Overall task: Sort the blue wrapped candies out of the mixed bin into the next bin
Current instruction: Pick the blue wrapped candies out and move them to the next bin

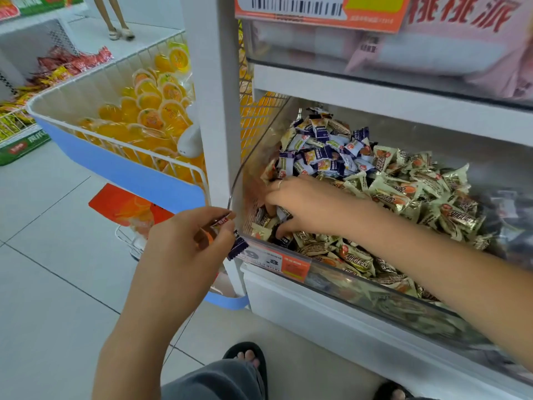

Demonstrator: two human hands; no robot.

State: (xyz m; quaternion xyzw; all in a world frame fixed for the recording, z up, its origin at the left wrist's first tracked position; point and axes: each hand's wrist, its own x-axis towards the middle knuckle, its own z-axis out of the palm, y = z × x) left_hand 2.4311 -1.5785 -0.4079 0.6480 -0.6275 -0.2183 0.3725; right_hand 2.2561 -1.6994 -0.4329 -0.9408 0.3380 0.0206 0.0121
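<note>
So the right hand is down in the clear bin, fingers curled into the wrapped candies near its front-left corner. The left hand pinches a couple of blue-wrapped candies just outside that corner, and a heap of blue ones sits at the back left of the bin.

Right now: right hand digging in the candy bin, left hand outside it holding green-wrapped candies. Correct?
Not quite. The head view shows the left hand holding blue wrapped candies, not green ones. The rest stands: it is outside the bin, and the right hand is digging among the candies.
</note>
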